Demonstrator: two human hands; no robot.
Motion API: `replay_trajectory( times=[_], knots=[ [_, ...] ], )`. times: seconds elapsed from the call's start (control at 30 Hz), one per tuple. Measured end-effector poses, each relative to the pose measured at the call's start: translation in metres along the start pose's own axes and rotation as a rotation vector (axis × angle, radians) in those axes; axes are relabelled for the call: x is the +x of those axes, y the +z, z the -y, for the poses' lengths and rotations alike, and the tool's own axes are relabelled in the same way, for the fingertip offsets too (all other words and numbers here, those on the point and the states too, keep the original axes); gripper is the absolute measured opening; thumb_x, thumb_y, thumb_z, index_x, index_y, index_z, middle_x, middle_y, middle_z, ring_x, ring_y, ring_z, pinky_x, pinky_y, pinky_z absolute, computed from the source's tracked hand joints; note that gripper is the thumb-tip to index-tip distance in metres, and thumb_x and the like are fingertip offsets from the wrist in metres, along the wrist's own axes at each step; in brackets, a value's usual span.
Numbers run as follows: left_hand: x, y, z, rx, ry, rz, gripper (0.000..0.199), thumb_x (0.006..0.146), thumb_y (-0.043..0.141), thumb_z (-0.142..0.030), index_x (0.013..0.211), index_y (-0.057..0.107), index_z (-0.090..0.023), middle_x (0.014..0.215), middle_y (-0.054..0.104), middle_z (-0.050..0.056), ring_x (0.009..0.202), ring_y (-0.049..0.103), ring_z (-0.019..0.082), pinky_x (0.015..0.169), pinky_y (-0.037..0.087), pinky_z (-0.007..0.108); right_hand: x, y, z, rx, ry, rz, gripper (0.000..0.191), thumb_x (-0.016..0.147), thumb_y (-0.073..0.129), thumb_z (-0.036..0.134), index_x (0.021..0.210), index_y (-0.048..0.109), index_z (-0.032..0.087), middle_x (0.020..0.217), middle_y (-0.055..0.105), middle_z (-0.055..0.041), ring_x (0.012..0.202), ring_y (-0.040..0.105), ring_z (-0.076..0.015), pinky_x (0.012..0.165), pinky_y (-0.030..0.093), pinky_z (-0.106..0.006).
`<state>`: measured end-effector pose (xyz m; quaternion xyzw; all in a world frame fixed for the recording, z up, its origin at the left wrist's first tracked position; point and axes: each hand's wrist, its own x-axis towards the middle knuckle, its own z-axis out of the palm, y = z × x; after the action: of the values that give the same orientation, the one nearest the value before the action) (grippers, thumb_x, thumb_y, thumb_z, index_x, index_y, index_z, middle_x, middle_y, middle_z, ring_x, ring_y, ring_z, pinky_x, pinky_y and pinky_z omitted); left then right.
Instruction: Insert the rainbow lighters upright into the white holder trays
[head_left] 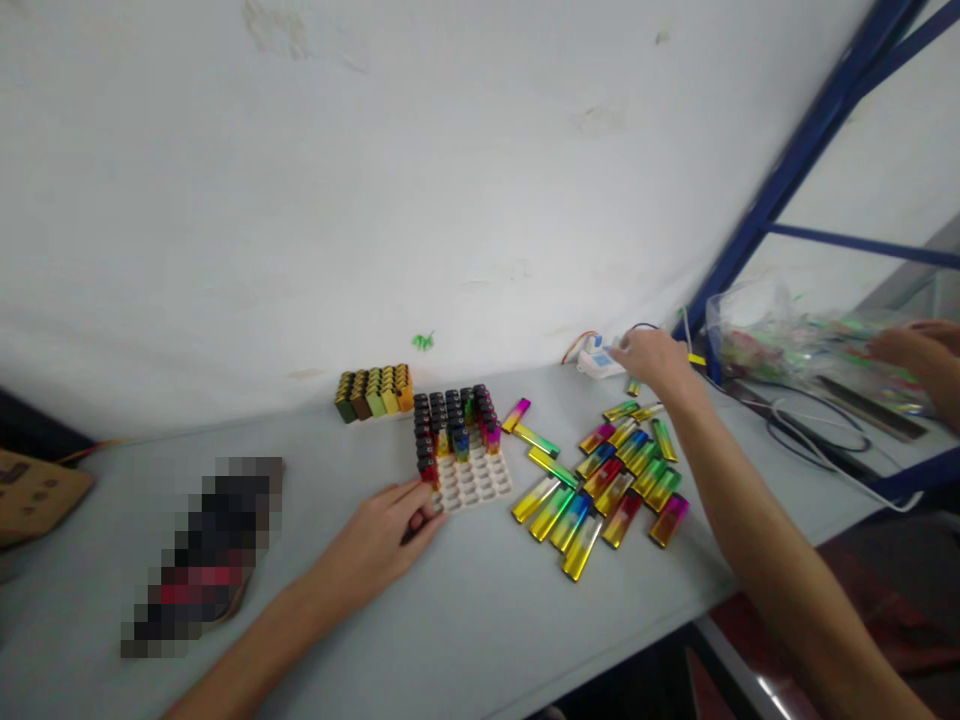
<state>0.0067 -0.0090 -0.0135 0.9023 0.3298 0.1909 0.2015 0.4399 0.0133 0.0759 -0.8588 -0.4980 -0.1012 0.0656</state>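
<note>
A white tray with round holes (474, 484) stands mid-table, its back and left part filled with upright black-topped lighters (452, 412). My left hand (397, 522) is at the tray's front left corner, fingers closed round something dark that I cannot make out. To the right lies a loose spread of shiny coloured sleeves or lighters (600, 482), yellow, green, blue, red and purple. Above the far edge of that spread, my right hand (651, 356) is beside a white power strip (598, 360); its fingers point left and are bent, and what is between them is hidden.
A block of gold-topped lighters (375, 392) stands by the wall. A blurred dark object (206, 560) and a cardboard box (41, 495) are on the left. Right are a blue metal frame (795, 165), cables, a plastic bag (787, 330) and another person's hand (919, 350).
</note>
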Motion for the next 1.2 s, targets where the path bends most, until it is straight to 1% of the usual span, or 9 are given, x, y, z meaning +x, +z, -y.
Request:
replay_trajectory(
  times=[0.1,0.23,0.33,0.6,0.7,0.83,1.0,1.1,1.2],
  knots=[
    [0.0,0.0,-0.001,0.0,-0.018,0.01,0.025,0.095,0.052,-0.034,0.074,0.052,-0.022,0.071,0.057,0.0,0.065,0.055,0.017,0.06,0.042,0.027,0.006,0.029,-0.027,-0.052,0.134,0.048,0.044,0.099,0.054,0.042,0.122,0.071,0.008,0.125,0.07,-0.0276,0.119,0.066,-0.0401,0.099,0.048,-0.053],
    [0.001,-0.001,-0.002,0.013,-0.031,0.015,0.026,0.095,0.051,-0.036,0.073,0.052,-0.022,0.071,0.057,0.0,0.067,0.055,0.017,0.062,0.043,0.027,0.004,0.047,-0.029,-0.091,0.109,0.069,0.044,0.1,0.055,0.041,0.126,0.069,0.008,0.122,0.071,-0.0272,0.118,0.066,-0.0415,0.102,0.043,-0.059],
    [0.002,-0.001,-0.002,0.023,-0.044,0.024,0.027,0.095,0.05,-0.037,0.073,0.052,-0.022,0.071,0.057,0.001,0.067,0.056,0.018,0.062,0.043,0.027,-0.003,0.047,-0.019,-0.132,0.064,0.082,0.04,0.1,0.056,0.037,0.123,0.069,0.007,0.118,0.072,-0.0268,0.116,0.067,-0.04,0.104,0.04,-0.06],
    [-0.001,0.006,0.006,0.04,-0.021,-0.015,0.024,0.094,0.051,-0.035,0.073,0.053,-0.023,0.069,0.057,0.0,0.064,0.056,0.018,0.062,0.044,0.027,-0.033,0.04,-0.001,-0.103,-0.138,-0.004,0.033,0.105,0.044,0.031,0.117,0.07,0.014,0.117,0.072,-0.0203,0.111,0.068,-0.0298,0.098,0.045,-0.04],
    [0.0,0.007,0.009,0.037,-0.011,-0.02,0.023,0.094,0.051,-0.034,0.074,0.054,-0.023,0.069,0.058,-0.001,0.063,0.056,0.018,0.061,0.044,0.027,-0.031,0.05,-0.011,-0.069,-0.063,0.069,0.033,0.104,0.046,0.031,0.117,0.069,0.012,0.118,0.071,-0.022,0.112,0.068,-0.0307,0.093,0.048,-0.037],
    [0.0,0.008,0.011,0.036,-0.003,-0.022,0.023,0.094,0.052,-0.033,0.074,0.054,-0.023,0.07,0.059,0.0,0.063,0.057,0.018,0.061,0.044,0.027,-0.018,0.065,-0.029,-0.05,0.037,0.08,0.036,0.102,0.047,0.029,0.122,0.065,0.005,0.119,0.069,-0.0298,0.115,0.067,-0.0364,0.092,0.051,-0.042],
    [0.001,0.006,0.009,0.042,-0.006,-0.019,0.025,0.095,0.051,-0.035,0.073,0.054,-0.023,0.07,0.058,0.0,0.063,0.057,0.017,0.06,0.044,0.026,-0.006,0.077,-0.037,0.027,0.019,0.074,0.038,0.098,0.052,0.02,0.13,0.061,0.003,0.12,0.068,-0.034,0.115,0.067,-0.0388,0.094,0.052,-0.045],
    [0.001,0.004,0.007,0.039,-0.01,-0.009,0.025,0.095,0.051,-0.035,0.073,0.052,-0.023,0.07,0.058,0.0,0.064,0.057,0.017,0.061,0.043,0.026,-0.004,0.077,-0.036,0.117,-0.048,0.085,0.041,0.093,0.056,0.011,0.133,0.061,0.004,0.118,0.071,-0.0299,0.114,0.068,-0.0363,0.096,0.051,-0.042],
    [0.001,0.003,0.005,0.038,-0.018,-0.004,0.025,0.095,0.051,-0.035,0.073,0.051,-0.023,0.071,0.058,0.0,0.065,0.057,0.018,0.061,0.043,0.027,-0.005,0.072,-0.03,0.228,-0.161,0.138,0.032,0.089,0.065,0.014,0.12,0.07,0.01,0.114,0.076,-0.0191,0.108,0.072,-0.0301,0.095,0.052,-0.036]
  ],
)
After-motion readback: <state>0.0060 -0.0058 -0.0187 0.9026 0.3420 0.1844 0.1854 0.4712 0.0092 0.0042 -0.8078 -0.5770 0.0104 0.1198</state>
